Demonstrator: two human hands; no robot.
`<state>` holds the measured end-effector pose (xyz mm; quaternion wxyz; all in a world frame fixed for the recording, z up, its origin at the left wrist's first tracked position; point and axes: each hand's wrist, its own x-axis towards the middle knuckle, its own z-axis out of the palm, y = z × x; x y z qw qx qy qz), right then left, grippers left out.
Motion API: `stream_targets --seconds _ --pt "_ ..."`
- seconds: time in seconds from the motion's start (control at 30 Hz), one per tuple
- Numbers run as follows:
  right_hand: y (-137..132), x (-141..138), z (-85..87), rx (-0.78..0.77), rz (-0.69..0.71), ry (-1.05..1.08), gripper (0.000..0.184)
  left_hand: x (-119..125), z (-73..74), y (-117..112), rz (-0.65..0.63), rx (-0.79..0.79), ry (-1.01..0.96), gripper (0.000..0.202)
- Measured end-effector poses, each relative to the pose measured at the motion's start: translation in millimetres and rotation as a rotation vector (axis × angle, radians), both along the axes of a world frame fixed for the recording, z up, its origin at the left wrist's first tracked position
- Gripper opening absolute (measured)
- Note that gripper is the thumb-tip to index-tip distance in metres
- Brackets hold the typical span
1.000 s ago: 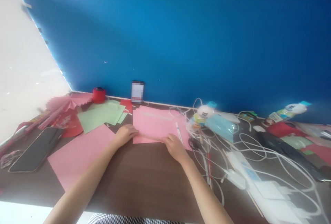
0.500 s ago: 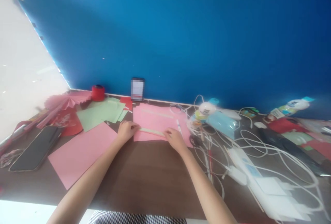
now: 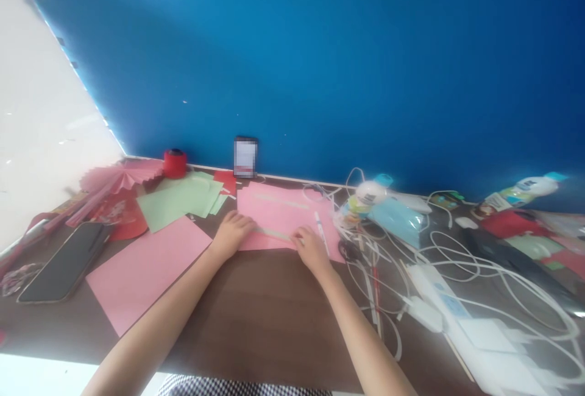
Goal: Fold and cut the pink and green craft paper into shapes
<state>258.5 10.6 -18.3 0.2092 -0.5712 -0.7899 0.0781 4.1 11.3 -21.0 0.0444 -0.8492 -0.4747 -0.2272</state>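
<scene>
Left hand (image 3: 234, 231) lies over one end of a pale strip (image 3: 274, 234), whether gripping or merely pressing cannot be told; the right hand (image 3: 311, 248) seems to pinch the other end, likely to hold it straight. The strip lies across pink paper (image 3: 289, 218) on the tabletop (image 3: 247, 317). A phone (image 3: 245, 158) stands upright by the blue wall (image 3: 292, 67), presumably for viewing.

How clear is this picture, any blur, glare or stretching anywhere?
Head view: soft overall, fine detail lost on the left hand and right hand; head view, far right: the bottle looks stretched; head view, left: the white wall looks washed out; head view, middle: the upright phone's screen is pixelated.
</scene>
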Motion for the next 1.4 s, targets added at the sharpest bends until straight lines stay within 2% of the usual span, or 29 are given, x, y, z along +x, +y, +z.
stream_targets --seconds 0.07,0.1,0.17,0.23,0.33,0.53,0.73,0.9,1.07,1.23,1.3,1.4 --pt "-5 -3 1.3 0.123 -0.023 -0.093 0.014 0 -0.4 1 -0.186 -0.046 0.031 0.028" --pt "-8 -5 2.0 0.201 -0.024 -0.140 0.014 1 0.3 0 -0.214 -0.077 0.037 0.028" --pt "-15 -12 2.9 0.331 0.028 -0.213 0.016 3 3.4 -2 -0.184 -0.125 0.045 0.028" --pt "-21 -21 2.3 0.366 0.140 -0.243 0.025 8 7.8 -7 -0.153 -0.147 0.063 0.028" --pt "-28 -36 -1.0 0.308 0.235 -0.233 0.035 15 13.5 -15 -0.143 -0.134 0.076 0.025" --pt "-35 -47 -4.6 0.177 0.251 -0.210 0.044 22 17.2 -24 -0.150 -0.082 0.053 0.026" --pt "-40 -27 4.8 0.034 0.209 -0.151 0.043 26 23.8 -27 -0.080 -0.134 0.065 0.026" --pt "-40 -4 8.5 0.030 0.142 -0.130 0.036 29 22.7 -19 -0.065 -0.184 0.096 0.025" --pt "-27 -11 16.6 0.013 0.130 -0.386 0.025 30 25.1 -13 0.001 -0.236 0.201 0.019" --pt "-16 -18 28.1 0.021 0.264 -0.572 0.029 26 28.0 -8 -0.043 -0.181 0.261 0.016" --pt "-13 -14 33.5 0.020 0.289 -0.526 0.022 24 28.9 -4 -0.061 -0.150 0.256 0.018" --pt "-10 -6 46.2 0.028 0.282 -0.303 0.020 19 35.5 1 -0.071 -0.186 0.187 0.024"
